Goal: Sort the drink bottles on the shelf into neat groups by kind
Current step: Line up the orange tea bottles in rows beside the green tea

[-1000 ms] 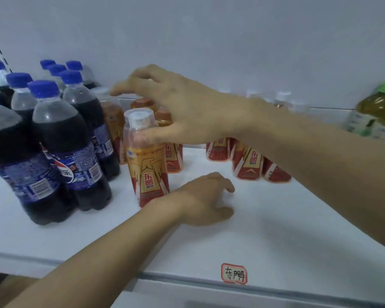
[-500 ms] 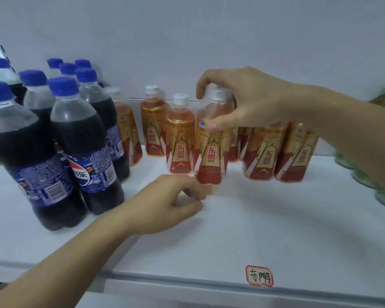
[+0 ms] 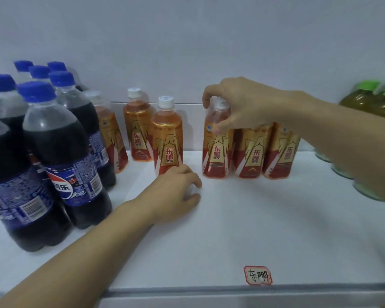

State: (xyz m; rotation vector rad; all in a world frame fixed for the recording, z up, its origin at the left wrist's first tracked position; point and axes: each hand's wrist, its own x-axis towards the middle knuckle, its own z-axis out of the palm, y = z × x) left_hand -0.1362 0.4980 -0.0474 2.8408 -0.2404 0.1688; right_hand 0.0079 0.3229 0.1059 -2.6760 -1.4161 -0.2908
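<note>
My right hand point(image 3: 238, 107) pinches the neck of an orange energy-drink bottle point(image 3: 217, 141) standing beside two matching bottles point(image 3: 267, 150) to close the row, while my left hand point(image 3: 176, 192), loosely curled and holding nothing, rests on the white shelf point(image 3: 231, 230) right of the cola bottles point(image 3: 53, 152).

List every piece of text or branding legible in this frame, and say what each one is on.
"东鹏特饮": on the gold-and-red labels of the orange drink bottles, including the bottle that the right hand grips by the neck.
"东鹏": handwritten on the red-edged tag at the shelf front.
"乐" beside the Pepsi globe logo: on the front cola bottle.
Fine print and barcodes on the cola labels: too blurred to read.
</note>
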